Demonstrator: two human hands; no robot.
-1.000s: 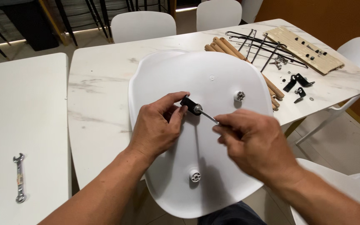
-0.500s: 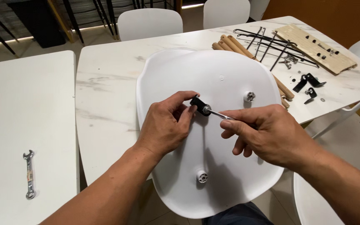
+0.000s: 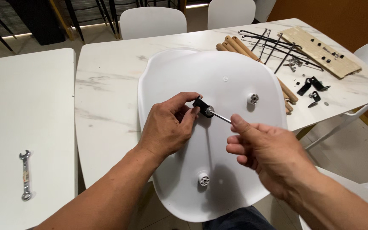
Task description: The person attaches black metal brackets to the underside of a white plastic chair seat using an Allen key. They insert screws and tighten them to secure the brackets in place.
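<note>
— Now, which way does that tool lie?

— The thin metal key (image 3: 221, 116) has its long axis running from upper left to lower right across the underside of the white chair seat (image 3: 231, 76). Its upper-left end sits in the bolt head at the black bracket (image 3: 201, 104); its lower-right end disappears under the right hand (image 3: 265, 155).

— And the fingers?

— The right hand pinches the key's free end between thumb tip and forefinger; the other fingers are curled loosely below, slightly apart. The left hand (image 3: 167, 127) presses the bracket against the seat, thumb on top and forefinger tucked beside it, the rest folded in.

— Where is the seat itself?

— Upside down, its far part lying on the marbled white table (image 3: 107, 85), its near edge overhanging toward the person. Two white mounting bosses with metal inserts show on it: one (image 3: 253, 99) just right of the bracket, another (image 3: 203, 179) near the lower edge.

— Anything else around?

— Wooden legs (image 3: 256, 59) lie at the far right of the table, their long axes also running upper left to lower right, with black metal rods (image 3: 277, 47) beside them, a wooden board (image 3: 320, 51), and loose black brackets (image 3: 313, 85). A combination spanner (image 3: 24, 174) lies on the separate white table (image 3: 13, 106) to the left, nearly upright in view.
</note>
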